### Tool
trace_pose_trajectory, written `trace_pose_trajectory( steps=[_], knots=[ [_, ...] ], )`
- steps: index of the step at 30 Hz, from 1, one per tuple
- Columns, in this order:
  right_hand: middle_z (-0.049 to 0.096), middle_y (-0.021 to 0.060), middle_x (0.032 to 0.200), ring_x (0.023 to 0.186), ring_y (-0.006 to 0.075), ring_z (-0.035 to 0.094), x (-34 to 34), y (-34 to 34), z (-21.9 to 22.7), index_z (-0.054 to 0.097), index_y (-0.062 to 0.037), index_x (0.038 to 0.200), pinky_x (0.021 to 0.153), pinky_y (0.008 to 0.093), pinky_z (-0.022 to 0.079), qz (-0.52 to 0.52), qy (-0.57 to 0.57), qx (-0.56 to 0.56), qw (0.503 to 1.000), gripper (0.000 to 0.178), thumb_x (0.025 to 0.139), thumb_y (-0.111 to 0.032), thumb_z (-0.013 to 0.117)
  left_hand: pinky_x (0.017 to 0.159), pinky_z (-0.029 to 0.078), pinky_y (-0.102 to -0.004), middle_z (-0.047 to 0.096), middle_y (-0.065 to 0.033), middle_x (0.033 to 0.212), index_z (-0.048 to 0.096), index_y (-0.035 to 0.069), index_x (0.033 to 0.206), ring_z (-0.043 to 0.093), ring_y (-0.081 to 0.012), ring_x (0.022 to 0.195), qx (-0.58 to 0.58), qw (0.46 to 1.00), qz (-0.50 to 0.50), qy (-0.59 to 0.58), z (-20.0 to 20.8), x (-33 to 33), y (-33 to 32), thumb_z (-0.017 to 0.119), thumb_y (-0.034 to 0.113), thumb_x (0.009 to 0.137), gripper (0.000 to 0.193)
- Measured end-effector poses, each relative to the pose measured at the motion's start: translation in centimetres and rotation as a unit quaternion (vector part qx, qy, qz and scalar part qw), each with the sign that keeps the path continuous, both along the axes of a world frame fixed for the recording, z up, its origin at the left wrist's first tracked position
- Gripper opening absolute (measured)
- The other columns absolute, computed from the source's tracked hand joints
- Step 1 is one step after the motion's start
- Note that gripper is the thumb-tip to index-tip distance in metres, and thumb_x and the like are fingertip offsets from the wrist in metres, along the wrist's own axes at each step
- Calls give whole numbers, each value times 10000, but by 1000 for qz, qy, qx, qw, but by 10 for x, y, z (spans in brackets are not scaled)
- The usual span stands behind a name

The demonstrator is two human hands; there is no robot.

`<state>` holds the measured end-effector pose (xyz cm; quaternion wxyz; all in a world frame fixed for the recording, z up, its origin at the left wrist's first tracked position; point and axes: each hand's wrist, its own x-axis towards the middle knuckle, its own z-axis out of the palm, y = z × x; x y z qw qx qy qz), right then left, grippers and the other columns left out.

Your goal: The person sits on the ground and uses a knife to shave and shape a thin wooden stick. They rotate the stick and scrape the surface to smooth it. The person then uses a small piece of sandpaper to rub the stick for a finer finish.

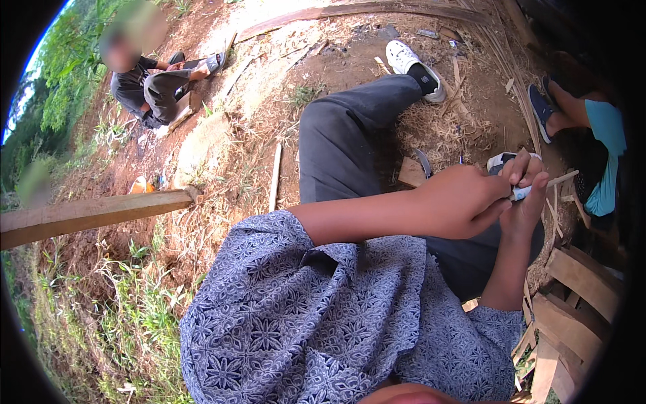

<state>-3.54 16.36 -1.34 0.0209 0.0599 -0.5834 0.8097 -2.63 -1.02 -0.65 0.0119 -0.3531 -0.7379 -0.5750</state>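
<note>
At the right, my two hands meet in front of my bent knee. My left hand (pixel 471 202) is closed, its thumb and fingers pinched together beside a small white and blue piece (pixel 520 193) whose kind I cannot make out. My right hand (pixel 526 180) bends its fingers around the same spot, touching the left. From behind the right hand a thin pale wooden stick (pixel 564 178) sticks out to the right. Fingers cover most of what lies between the hands. On the ground beyond my left forearm, a grey curved blade (pixel 424 161) rests by a wood block (pixel 410 172).
A wooden beam (pixel 101 212) juts in from the left. Cut boards (pixel 572 323) are piled at the lower right. Close on the right are another person's leg and dark blue shoe (pixel 541 113). Someone else sits at the upper left (pixel 161 94). Dry straw and wood strips litter the dirt.
</note>
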Motion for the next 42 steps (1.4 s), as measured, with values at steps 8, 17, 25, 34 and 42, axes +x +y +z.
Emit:
trace_pose_trajectory(
  steps=[8, 17, 25, 34, 42],
  knots=[
    [447, 20, 658, 556, 101, 404, -24, 32, 35, 412, -115, 669, 531, 255, 334, -60, 30, -92, 993, 401, 970, -307, 594, 503, 460, -451, 586, -156, 627, 600, 44, 944, 608, -362, 543, -43, 999, -12, 16, 17, 2, -1, 630, 145, 893, 117],
    [521, 26, 621, 579, 85, 462, -21, 40, 32, 515, -77, 649, 557, 272, 352, -110, 25, -38, 993, 328, 942, -207, 583, 471, 462, -402, 581, -109, 604, 597, 42, 920, 623, -301, 534, -53, 998, -20, 25, 12, 3, 14, 674, 112, 864, 118],
    [496, 29, 604, 550, 107, 426, -16, 40, 26, 468, -83, 627, 543, 275, 326, -99, 30, -72, 992, 339, 947, -160, 547, 483, 465, -396, 578, -108, 607, 601, 46, 939, 626, -298, 548, -62, 997, -24, 32, 12, 9, 11, 669, 106, 868, 115],
    [488, 22, 598, 529, 108, 423, -14, 25, 22, 441, -95, 609, 535, 284, 335, -99, 8, -8, 995, 361, 950, -139, 551, 477, 458, -397, 564, -110, 593, 604, 43, 939, 615, -289, 535, -83, 995, -14, 49, 12, 1, 12, 671, 98, 866, 113],
    [476, 24, 594, 522, 110, 405, -25, 36, 31, 436, -85, 616, 535, 274, 306, -125, 45, -83, 988, 366, 955, -160, 552, 461, 449, -398, 550, -107, 574, 604, 46, 925, 603, -292, 510, -83, 994, -15, 69, 13, 1, 15, 677, 106, 870, 109]
  ],
)
